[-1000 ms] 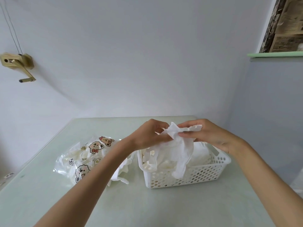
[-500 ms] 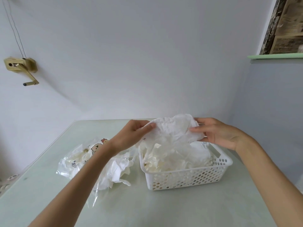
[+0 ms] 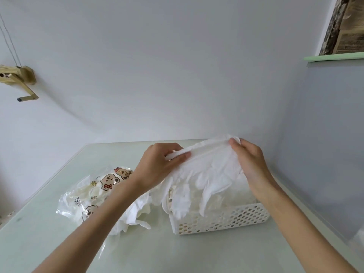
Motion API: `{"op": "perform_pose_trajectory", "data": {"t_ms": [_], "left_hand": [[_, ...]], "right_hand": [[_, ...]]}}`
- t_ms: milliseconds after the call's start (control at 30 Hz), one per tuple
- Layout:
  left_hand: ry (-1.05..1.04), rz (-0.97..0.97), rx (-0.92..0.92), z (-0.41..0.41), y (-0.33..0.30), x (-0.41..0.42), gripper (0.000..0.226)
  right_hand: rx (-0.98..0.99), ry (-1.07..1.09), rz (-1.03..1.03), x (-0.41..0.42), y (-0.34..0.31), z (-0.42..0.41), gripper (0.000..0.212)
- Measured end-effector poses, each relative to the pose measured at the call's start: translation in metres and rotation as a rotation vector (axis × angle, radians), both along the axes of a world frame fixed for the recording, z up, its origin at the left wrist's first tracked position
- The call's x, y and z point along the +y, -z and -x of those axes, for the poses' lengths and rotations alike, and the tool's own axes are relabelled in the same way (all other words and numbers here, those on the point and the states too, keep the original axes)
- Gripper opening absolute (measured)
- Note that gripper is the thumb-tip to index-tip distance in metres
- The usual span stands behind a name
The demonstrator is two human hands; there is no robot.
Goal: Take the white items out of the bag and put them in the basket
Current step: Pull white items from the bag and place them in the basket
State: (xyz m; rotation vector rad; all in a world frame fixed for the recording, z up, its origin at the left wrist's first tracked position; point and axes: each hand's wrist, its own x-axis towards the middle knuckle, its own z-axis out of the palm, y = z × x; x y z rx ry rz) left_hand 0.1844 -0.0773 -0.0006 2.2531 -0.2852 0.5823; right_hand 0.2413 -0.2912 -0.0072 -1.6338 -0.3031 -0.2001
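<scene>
While the left hand [image 3: 157, 164] pinches one end of a white item [image 3: 206, 170], the right hand [image 3: 250, 160] pinches the other end, and the sheet hangs stretched between them (its lower edge drooping in folds). Directly below both hands sits the basket [image 3: 222, 219], already heaped with white items. Left of the left forearm lies the bag [image 3: 94, 192], on the surface [image 3: 197, 253].

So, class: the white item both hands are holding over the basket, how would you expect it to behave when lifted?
Probably floppy: the white item sags between the left hand and right hand, its lower edge drooping into the basket. Likely light, since fingertip pinches hold it. It looks creased and thin.
</scene>
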Motion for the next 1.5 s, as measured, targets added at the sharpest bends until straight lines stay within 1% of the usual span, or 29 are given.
{"op": "perform_pose_trajectory", "data": {"t_ms": [33,100,167,200,267,367,400,467,533,567,633,700,733,767,833,867,933,967,1033,1100,1167,1267,1300,1367,1433,1467,1500], "left_hand": [[-0.047,-0.118,0.029,-0.015,0.005,-0.002,0.029],[-0.072,-0.336,0.137,-0.043,0.022,-0.010,0.036],[-0.070,-0.588,0.208,-0.064,0.038,-0.022,0.039],[-0.077,-0.717,0.202,-0.072,0.044,-0.026,0.040],[-0.102,-0.923,0.162,-0.082,0.050,-0.034,0.047],[-0.136,-1.135,0.113,-0.087,0.049,-0.040,0.053],[-0.147,-1.170,0.099,-0.088,0.047,-0.040,0.052],[-0.160,-1.162,0.068,-0.087,0.043,-0.038,0.050],[-0.149,-1.072,0.038,-0.085,0.038,-0.034,0.046],[-0.140,-1.011,0.029,-0.081,0.035,-0.033,0.044],[-0.156,-0.865,-0.020,-0.070,0.031,-0.034,0.037],[-0.173,-0.697,-0.034,-0.056,0.027,-0.042,0.031],[-0.142,-0.635,0.025,-0.050,0.027,-0.048,0.032],[-0.092,-0.621,0.110,-0.047,0.030,-0.056,0.037],[-0.016,-0.730,0.359,-0.044,0.040,-0.065,0.064],[0.008,-0.791,0.488,-0.044,0.048,-0.067,0.077],[0.021,-0.842,0.676,-0.046,0.065,-0.062,0.090],[0.027,-0.835,0.729,-0.047,0.072,-0.059,0.092],[0.047,-0.793,0.792,-0.047,0.083,-0.056,0.094],[0.056,-0.774,0.824,-0.050,0.086,-0.054,0.094],[0.068,-0.771,0.854,-0.052,0.086,-0.053,0.093],[0.065,-0.728,0.819,-0.052,0.081,-0.051,0.094],[0.065,-0.689,0.780,-0.047,0.076,-0.051,0.094],[0.048,-0.604,0.624,-0.034,0.061,-0.050,0.088],[0.005,-0.508,0.406,-0.014,0.040,-0.041,0.071],[-0.028,-0.457,0.313,-0.002,0.030,-0.030,0.059],[-0.072,-0.410,0.261,0.012,0.022,-0.016,0.044]], "right_hand": [[-0.071,0.107,0.184,-0.005,0.007,-0.008,0.039],[-0.180,0.268,0.633,-0.016,0.026,-0.026,0.030],[-0.235,0.320,1.061,-0.024,0.042,-0.036,0.030],[-0.267,0.320,1.219,-0.026,0.048,-0.041,0.029],[-0.327,0.290,1.458,-0.028,0.055,-0.048,0.026],[-0.373,0.286,1.693,-0.031,0.057,-0.058,0.046],[-0.383,0.281,1.753,-0.032,0.057,-0.061,0.052],[-0.405,0.252,1.835,-0.031,0.058,-0.065,0.060],[-0.433,0.212,1.870,-0.030,0.060,-0.067,0.063],[-0.442,0.195,1.856,-0.029,0.059,-0.067,0.060],[-0.423,0.175,1.740,-0.029,0.050,-0.063,0.050],[-0.404,0.183,1.557,-0.030,0.038,-0.057,0.044],[-0.396,0.202,1.469,-0.031,0.034,-0.053,0.043],[-0.369,0.217,1.380,-0.032,0.032,-0.049,0.042],[-0.229,0.127,1.261,-0.026,0.035,-0.043,0.040],[-0.114,0.039,1.250,-0.024,0.039,-0.040,0.042],[0.119,-0.115,1.301,-0.018,0.049,-0.040,0.048],[0.201,-0.157,1.324,-0.017,0.052,-0.041,0.051],[0.286,-0.201,1.294,-0.017,0.055,-0.042,0.055],[0.323,-0.225,1.247,-0.018,0.056,-0.043,0.059],[0.352,-0.251,1.257,-0.017,0.057,-0.044,0.062],[0.349,-0.248,1.292,-0.018,0.054,-0.044,0.060],[0.330,-0.233,1.292,-0.019,0.051,-0.042,0.058],[0.230,-0.161,1.262,-0.021,0.039,-0.038,0.052],[0.096,-0.045,1.227,-0.021,0.024,-0.027,0.043],[0.037,0.015,1.205,-0.019,0.016,-0.019,0.039],[-0.013,0.069,1.185,-0.017,0.009,-0.009,0.037]]}}
